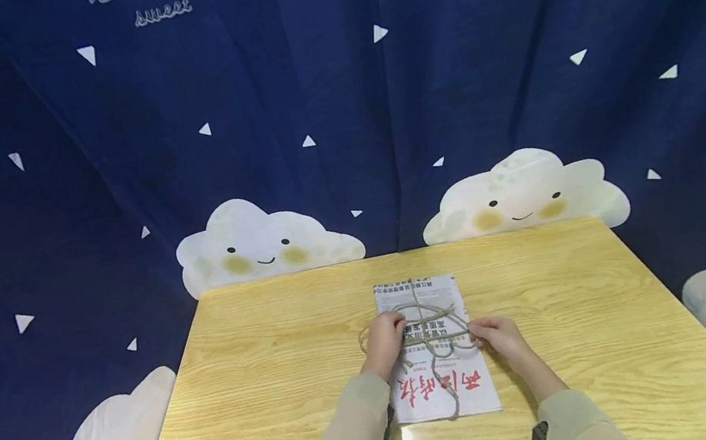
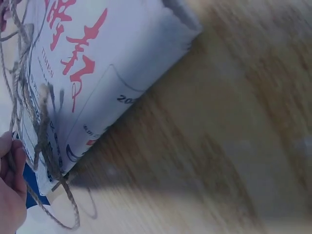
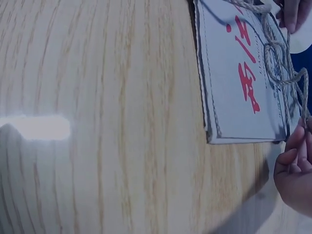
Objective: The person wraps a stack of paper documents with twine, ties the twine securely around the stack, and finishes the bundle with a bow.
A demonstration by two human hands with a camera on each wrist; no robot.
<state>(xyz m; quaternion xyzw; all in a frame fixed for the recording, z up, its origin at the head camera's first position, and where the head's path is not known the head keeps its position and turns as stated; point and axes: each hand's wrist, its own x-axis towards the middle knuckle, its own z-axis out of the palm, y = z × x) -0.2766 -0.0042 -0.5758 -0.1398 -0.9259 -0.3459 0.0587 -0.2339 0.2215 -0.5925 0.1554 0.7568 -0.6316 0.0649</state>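
A folded newspaper bundle (image 1: 449, 397) with red lettering lies on the wooden table, and a thin twine (image 1: 436, 371) crosses it both ways. Loops and loose ends of the twine spread over the upper half of the bundle. My left hand (image 1: 385, 341), at the left edge of the paper, pinches a strand of the twine. On the opposite edge my right hand (image 1: 500, 335) pinches another part of it between thumb and fingertips. In the right wrist view the twine (image 3: 279, 63) rises in loops off the paper toward the right hand (image 3: 296, 168).
The wooden table (image 1: 249, 354) extends around the bundle on all sides. Behind it hangs a dark blue curtain (image 1: 344, 81) printed with white triangles and smiling clouds. A bright light reflection lies on the tabletop near the front.
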